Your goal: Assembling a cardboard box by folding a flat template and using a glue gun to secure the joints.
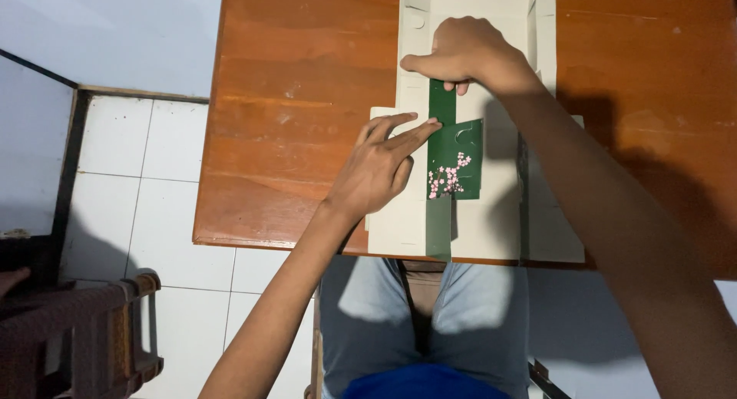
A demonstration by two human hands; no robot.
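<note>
A flattened cream cardboard box blank [491,222] lies unfolded on a brown wooden table [292,138]. A dark green flap [454,150] with small pink blossoms printed on it is folded over its middle. My left hand [380,165] rests on the blank, its fingers stretched out and pressing the left edge of the green flap. My right hand [464,50] is farther up, fingers curled, pressing down on the top of the green strip and the cardboard beneath it.
The table's near edge [269,242] runs just in front of my lap, where I sit in light jeans [368,322]. White floor tiles [146,184] lie to the left. A dark wooden chair frame [92,330] stands at the lower left.
</note>
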